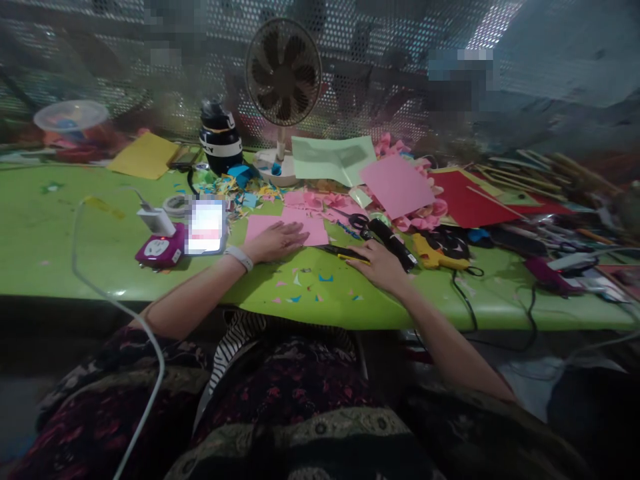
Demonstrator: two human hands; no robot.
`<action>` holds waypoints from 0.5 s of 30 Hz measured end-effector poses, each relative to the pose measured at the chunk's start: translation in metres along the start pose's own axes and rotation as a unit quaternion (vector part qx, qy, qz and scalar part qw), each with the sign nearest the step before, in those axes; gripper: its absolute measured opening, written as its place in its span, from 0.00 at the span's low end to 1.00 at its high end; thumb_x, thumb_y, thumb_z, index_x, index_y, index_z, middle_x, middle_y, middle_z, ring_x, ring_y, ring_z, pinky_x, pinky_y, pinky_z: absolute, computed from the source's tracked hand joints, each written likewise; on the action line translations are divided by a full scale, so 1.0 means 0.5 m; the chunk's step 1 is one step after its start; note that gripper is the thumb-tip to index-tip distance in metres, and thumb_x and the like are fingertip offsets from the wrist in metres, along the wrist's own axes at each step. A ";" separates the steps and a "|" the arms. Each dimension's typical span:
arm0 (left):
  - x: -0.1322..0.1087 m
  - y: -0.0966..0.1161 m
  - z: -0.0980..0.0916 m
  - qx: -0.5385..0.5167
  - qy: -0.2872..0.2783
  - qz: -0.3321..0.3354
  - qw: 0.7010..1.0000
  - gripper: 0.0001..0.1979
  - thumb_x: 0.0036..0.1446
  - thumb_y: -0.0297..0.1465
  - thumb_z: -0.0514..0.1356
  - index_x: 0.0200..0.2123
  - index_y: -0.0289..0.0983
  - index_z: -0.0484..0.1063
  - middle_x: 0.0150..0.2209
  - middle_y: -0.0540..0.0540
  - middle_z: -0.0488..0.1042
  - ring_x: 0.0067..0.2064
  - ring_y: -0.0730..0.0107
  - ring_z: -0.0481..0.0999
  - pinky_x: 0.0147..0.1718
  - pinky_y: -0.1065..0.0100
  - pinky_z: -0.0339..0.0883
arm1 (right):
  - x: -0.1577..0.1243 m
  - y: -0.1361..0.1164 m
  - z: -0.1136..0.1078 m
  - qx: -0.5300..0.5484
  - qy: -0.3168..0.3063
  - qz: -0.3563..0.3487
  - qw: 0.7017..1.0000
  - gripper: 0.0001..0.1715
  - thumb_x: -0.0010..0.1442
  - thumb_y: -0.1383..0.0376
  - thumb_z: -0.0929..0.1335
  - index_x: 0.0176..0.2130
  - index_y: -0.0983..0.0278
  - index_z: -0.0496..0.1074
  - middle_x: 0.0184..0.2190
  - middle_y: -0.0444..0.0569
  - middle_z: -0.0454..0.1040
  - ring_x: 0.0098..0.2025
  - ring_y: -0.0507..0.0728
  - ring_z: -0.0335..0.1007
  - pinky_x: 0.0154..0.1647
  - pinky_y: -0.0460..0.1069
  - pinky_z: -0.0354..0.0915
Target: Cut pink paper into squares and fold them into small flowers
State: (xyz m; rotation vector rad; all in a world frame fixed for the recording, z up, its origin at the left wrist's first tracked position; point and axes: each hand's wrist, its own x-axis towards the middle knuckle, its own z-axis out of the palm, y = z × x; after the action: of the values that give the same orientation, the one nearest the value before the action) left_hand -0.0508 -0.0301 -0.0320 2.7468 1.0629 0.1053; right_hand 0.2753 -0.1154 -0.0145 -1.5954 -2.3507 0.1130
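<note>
My left hand (278, 241) lies flat on a pink sheet of paper (316, 233), fingers stretched out and a pale band at the wrist. Over a slim black-and-yellow tool (345, 253), my right hand (380, 265) is curled, its fingers around the tool's near end; the exact kind of tool is unclear. Just beyond that hand are black-handled scissors (358, 221) and a black cylinder (393, 244). A yellow glue gun (440, 253) rests farther right. Small paper scraps (325, 277) are scattered in front of the pink sheet.
A lit phone (206, 228) and a purple socket block (159, 251) with a white charger stand left. Behind are a dark bottle (220, 143), a fan (284, 72), a pale green sheet (333, 160) and pink paper (397, 185). Red paper (470, 197) and sticks lie right.
</note>
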 end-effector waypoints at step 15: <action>0.000 0.002 -0.004 -0.046 -0.016 -0.008 0.999 0.32 0.76 0.47 0.36 0.76 0.46 0.52 0.78 0.49 0.45 0.78 0.63 0.44 0.74 0.56 0.35 | 0.013 -0.025 0.024 0.030 0.024 -0.028 0.999 0.24 0.71 0.51 0.65 0.59 0.56 0.79 0.48 0.56 0.75 0.54 0.67 0.71 0.57 0.63 0.70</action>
State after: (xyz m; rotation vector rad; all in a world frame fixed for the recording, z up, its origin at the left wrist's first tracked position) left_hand -0.0506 -0.0305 -0.0300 2.6497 1.0438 0.1049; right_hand 0.2585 -0.1129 -0.0219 -1.4879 -2.3305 0.1303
